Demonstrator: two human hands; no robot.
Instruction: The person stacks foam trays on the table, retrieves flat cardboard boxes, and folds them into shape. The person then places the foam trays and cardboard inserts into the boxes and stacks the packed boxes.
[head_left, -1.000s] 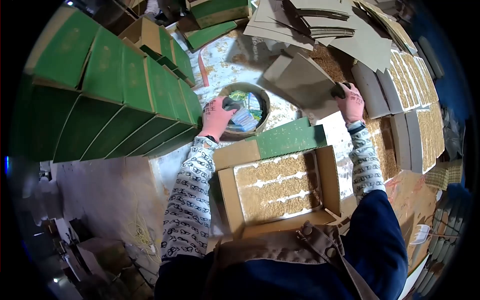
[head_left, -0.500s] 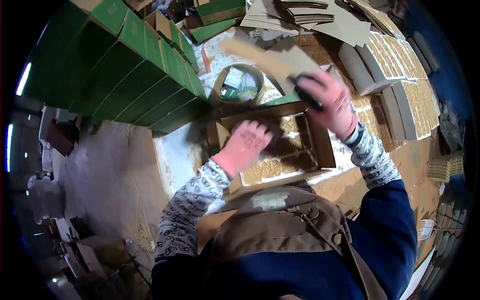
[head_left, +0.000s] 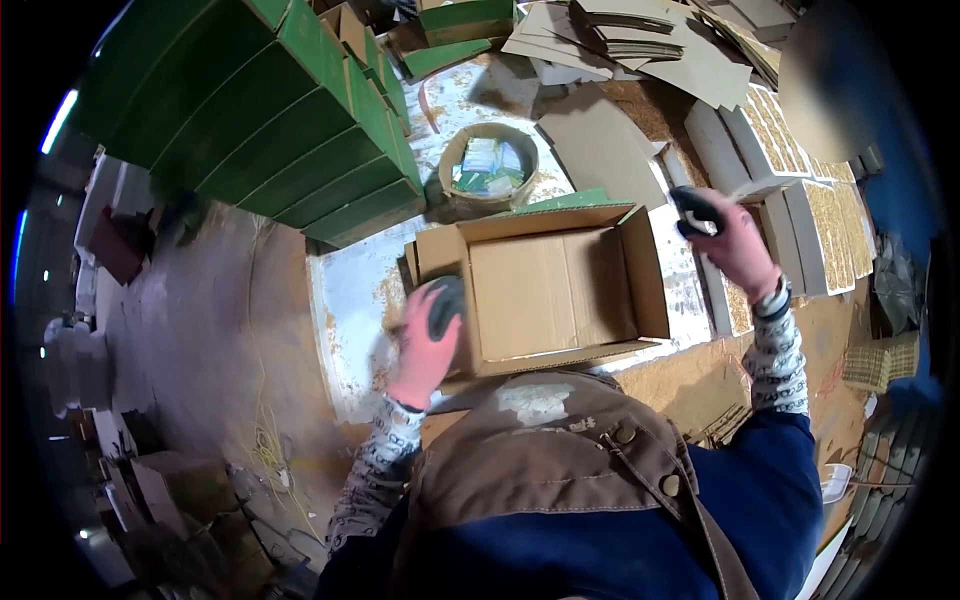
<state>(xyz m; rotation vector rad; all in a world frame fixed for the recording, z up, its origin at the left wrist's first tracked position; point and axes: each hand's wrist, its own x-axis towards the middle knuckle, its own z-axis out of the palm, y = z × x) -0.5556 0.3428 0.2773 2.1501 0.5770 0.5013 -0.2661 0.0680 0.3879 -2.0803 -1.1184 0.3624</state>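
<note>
My left hand (head_left: 425, 345), in a pink glove with a dark palm side, is by the left end of an open cardboard box (head_left: 652, 285). Its fingers are apart, with nothing seen in them; whether they touch the box flap (head_left: 440, 252) I cannot tell. Beyond the box's right end, my right hand (head_left: 735, 245) is raised in a matching glove. A gap shows between its curled fingers and thumb, and it holds nothing visible. Plain brown cardboard (head_left: 545, 295) covers the inside of the box.
Green boxes (head_left: 290, 130) are stacked at the left. Behind the open box stands a round tub (head_left: 447, 185) with small packets. Flat cardboard sheets (head_left: 605, 140) lie farther back. White-sided blocks with golden tops (head_left: 835, 225) stand at the right, below a blurred beige shape (head_left: 825, 90).
The golden-topped contents inside the box are now hidden by plain cardboard. My left hand has moved left out of the box; my right hand has moved right and lower, away from the blurred beige strip.
</note>
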